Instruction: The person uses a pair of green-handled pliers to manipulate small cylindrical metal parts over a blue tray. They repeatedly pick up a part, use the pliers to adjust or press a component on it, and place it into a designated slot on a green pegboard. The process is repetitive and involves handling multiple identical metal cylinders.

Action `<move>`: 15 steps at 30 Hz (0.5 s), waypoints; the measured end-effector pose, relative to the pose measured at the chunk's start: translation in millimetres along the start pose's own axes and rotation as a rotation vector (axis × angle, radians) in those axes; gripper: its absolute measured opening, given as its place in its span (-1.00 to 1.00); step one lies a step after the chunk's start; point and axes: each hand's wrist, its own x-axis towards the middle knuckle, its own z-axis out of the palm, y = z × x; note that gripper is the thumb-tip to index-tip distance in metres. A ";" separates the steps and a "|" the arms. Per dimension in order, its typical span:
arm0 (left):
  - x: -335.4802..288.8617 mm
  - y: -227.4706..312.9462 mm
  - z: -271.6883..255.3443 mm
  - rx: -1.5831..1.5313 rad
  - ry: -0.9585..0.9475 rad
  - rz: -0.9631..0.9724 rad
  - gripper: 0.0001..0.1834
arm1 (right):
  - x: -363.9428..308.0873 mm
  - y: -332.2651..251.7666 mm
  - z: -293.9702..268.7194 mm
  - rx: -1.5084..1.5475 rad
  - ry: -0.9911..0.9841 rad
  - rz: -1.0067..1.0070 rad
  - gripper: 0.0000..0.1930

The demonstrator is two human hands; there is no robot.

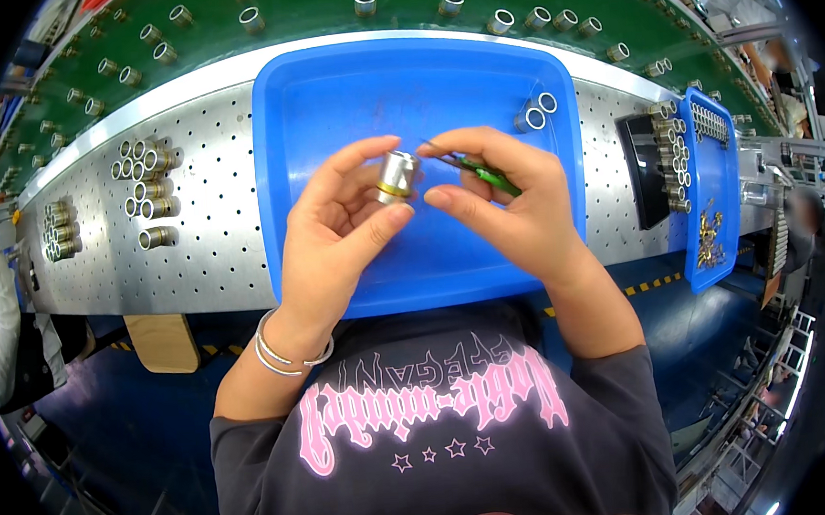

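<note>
Fingers (367,150), left hand (328,211): bent in a curve, index fingertip at the upper end and thumb at the lower end of one metal cylinder (398,172), gripping it; remaining fingers curled behind. Cylinder: silver, yellowish band toward its lower end, slightly tilted, held above a large blue tray (324,87). Right hand (522,188): thumb and index fingertips parted, one slim green-handled tool (498,179) held within the grasp, its narrow dark tip directed at the cylinder's upper end; contact there cannot be told. Inside the tray, upper right corner: two ring-ended metal sleeves (529,120), side by side. Beneath the tray: perforated metal tabletop (226,256). Left of the tray: a group of metal cylinders lying on their sides (143,169). Right of the tray: one black rectangular panel (643,174); just beside it, stacked cylinders (680,167); next, a narrow blue tray (704,276) containing small brass-coloured parts (710,239). Beyond: green surface (310,25) bearing scattered upright cylinders (366,3).
</note>
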 end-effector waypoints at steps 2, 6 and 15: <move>0.0 1.0 -2.9 0.043 -0.082 -0.027 -0.39 | 7.0 -2.7 -0.9 0.086 -0.092 0.065 -0.85; 4.4 9.7 0.2 0.063 0.028 0.120 -0.39 | 42.2 4.2 -12.8 0.084 -0.107 0.043 -0.86; -1.2 16.8 -23.1 0.201 -0.134 -0.065 -0.75 | 147.9 73.8 -29.6 -0.751 0.067 0.007 -0.80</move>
